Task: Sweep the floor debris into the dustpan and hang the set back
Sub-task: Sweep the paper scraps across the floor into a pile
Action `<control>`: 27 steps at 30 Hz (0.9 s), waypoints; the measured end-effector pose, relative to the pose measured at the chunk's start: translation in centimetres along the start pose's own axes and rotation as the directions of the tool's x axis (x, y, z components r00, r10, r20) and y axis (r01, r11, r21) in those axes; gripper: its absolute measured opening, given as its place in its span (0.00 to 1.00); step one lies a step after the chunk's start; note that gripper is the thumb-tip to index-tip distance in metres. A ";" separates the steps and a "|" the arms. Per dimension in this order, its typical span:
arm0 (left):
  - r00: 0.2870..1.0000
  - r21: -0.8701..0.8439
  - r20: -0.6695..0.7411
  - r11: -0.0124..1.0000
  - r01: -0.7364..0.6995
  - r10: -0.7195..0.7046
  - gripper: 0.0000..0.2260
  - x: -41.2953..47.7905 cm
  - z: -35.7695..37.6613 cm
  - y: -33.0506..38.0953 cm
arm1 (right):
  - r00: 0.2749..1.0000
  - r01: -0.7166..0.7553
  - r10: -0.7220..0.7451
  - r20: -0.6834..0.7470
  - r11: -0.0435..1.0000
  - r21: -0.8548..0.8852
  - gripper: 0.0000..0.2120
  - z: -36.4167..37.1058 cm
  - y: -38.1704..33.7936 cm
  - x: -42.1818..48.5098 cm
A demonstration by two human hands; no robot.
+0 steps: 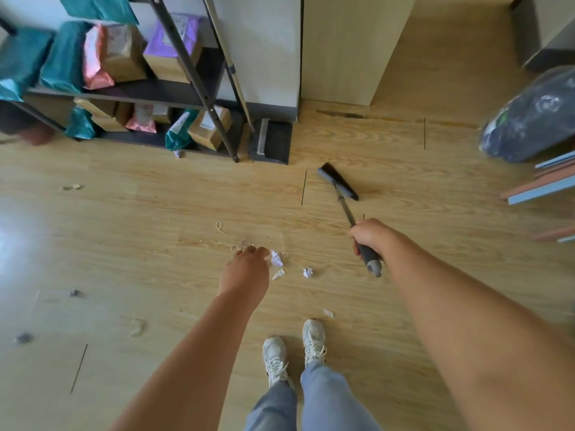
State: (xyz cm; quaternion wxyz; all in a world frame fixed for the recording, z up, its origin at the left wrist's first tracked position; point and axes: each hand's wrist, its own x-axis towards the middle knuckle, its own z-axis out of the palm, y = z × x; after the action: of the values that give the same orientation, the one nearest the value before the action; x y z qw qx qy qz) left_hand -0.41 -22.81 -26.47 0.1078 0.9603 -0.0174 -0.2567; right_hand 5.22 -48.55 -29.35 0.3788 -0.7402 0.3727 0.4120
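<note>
My right hand grips the grey handle of a broom, whose black brush head rests on the wooden floor ahead and to the right. My left hand hangs out in front with loosely curled fingers and holds nothing. Just past its fingertips lie crumpled paper scraps, and another scrap lies to their right, with thin string bits and crumbs farther out. The dark dustpan stands against the wall base beside the shelf, its long handle leaning up along the rack.
A metal shelf rack packed with parcels fills the upper left. A dark plastic-wrapped bundle and flat boards sit at the right edge. More dust clumps are scattered on the floor to the left. My white shoes stand below.
</note>
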 end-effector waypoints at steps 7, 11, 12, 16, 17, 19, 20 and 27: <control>0.997 0.008 0.057 0.999 0.051 -0.051 0.16 -1.3 0.2 -2.3 | 0.995 0.065 -0.058 0.076 0.994 -0.092 0.21 4.1 0.1 -1.0; 0.997 -0.050 0.042 0.997 0.059 -0.057 0.16 -1.0 -0.4 -3.2 | 0.992 0.068 -0.050 0.118 0.985 -0.161 0.25 6.5 0.0 -3.7; 0.998 -0.061 0.042 0.997 0.053 -0.051 0.16 -1.0 -0.7 -3.5 | 0.990 0.067 -0.043 0.133 0.982 -0.177 0.25 7.2 0.0 -4.6; 0.999 -0.061 0.028 0.998 -0.019 0.021 0.16 -1.1 -1.7 -5.5 | 0.990 0.070 -0.045 0.131 0.979 -0.192 0.27 10.4 0.6 -7.2; 0.999 -0.046 0.031 0.998 -0.041 0.043 0.16 -1.3 -2.1 -6.4 | 0.990 0.080 -0.054 0.131 0.976 -0.203 0.27 11.3 0.8 -7.9; 0.995 0.003 0.055 0.996 -0.089 0.088 0.16 -1.8 -2.7 -8.1 | 0.990 0.089 -0.063 0.127 0.973 -0.212 0.25 13.2 1.3 -9.6; 0.990 0.032 0.079 0.992 -0.120 0.117 0.16 -2.5 -3.1 -9.7 | 0.990 0.083 -0.058 0.125 0.976 -0.203 0.25 15.0 1.7 -10.9; 0.960 0.168 0.186 0.956 -0.240 0.208 0.16 -5.5 -4.1 -17.0 | 0.994 0.056 -0.042 0.101 0.988 -0.141 0.26 25.0 4.8 -17.9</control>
State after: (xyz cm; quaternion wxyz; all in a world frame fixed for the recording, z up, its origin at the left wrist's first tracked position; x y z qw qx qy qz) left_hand -3.55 -4.92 -23.96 0.0428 0.9331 -0.1598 -0.3193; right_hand -13.94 -24.61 -23.95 0.3525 -0.7534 0.3045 0.4641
